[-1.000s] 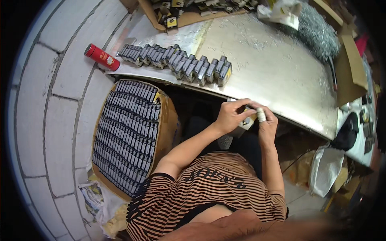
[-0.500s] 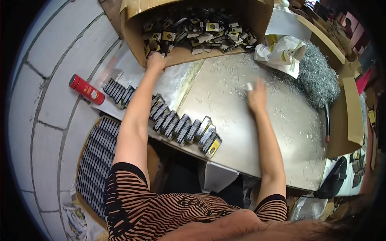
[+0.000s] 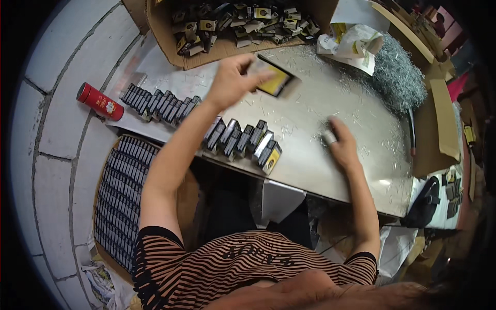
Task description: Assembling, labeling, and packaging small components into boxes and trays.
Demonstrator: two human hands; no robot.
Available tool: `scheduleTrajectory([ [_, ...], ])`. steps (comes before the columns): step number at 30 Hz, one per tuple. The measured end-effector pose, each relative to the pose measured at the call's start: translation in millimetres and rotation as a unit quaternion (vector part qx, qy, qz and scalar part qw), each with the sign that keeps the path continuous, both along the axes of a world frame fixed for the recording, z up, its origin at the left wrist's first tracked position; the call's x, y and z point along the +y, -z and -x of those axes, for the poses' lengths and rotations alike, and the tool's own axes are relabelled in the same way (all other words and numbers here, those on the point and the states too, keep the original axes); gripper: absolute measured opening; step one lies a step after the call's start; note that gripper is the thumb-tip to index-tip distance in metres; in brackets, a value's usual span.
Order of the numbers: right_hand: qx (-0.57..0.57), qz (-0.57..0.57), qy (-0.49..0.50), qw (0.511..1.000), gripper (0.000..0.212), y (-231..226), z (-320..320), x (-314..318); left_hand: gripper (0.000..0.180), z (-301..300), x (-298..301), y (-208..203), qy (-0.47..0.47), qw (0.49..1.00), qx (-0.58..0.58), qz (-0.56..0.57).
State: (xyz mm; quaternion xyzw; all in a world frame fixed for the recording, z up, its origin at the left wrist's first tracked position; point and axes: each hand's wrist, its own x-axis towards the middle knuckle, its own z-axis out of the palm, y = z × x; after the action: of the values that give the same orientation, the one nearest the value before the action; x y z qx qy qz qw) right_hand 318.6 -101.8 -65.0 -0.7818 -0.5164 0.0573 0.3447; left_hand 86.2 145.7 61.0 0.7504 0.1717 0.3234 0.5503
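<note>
My left hand (image 3: 233, 82) is closed round the edge of a small black and yellow carton (image 3: 274, 77), held tilted above the metal tabletop and slightly blurred. My right hand (image 3: 342, 144) is low over the tabletop, its fingers curled in; a white wrap shows on one digit. Whatever lies between those fingers is too small to make out. Thin silvery nails (image 3: 305, 121) are scattered around it. Left of it, small black cartons (image 3: 237, 137) stand in a slanting row along the near edge, the end one showing a yellow face (image 3: 272, 161).
A large cardboard box (image 3: 206, 59) lies open at the back, full of loose cartons. At right, a heap of nails (image 3: 400, 77) rises beside crumpled packaging (image 3: 351, 46) and a black-handled rod (image 3: 412, 132). A red cylinder (image 3: 101, 102) lies at left, above a tray of packed cartons (image 3: 121, 201).
My left hand has come out of the big box toward the middle with a carton in its grip. My right hand has drawn nearer to me, its fingers curled. The whole view has shifted slightly.
</note>
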Motion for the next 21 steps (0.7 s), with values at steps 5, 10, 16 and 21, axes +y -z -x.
scheduleTrajectory([
  [5,0.117,-0.1,0.194,0.969,0.052,34,-76,-45,0.032,18,-99,6,0.087,0.993,-0.075,0.028],
  [10,-0.11,-0.029,-0.002,0.993,0.05,24,27,-8,0.022,28,-160,55,0.096,0.977,-0.087,0.171],
  [16,0.173,-0.101,0.049,0.978,0.035,-9,58,-47,0.057,168,-211,133,0.043,0.921,0.018,0.387],
  [21,-0.038,-0.012,-0.004,0.999,0.045,13,98,-31,0.045,194,-230,270,0.079,0.921,0.297,0.241],
])
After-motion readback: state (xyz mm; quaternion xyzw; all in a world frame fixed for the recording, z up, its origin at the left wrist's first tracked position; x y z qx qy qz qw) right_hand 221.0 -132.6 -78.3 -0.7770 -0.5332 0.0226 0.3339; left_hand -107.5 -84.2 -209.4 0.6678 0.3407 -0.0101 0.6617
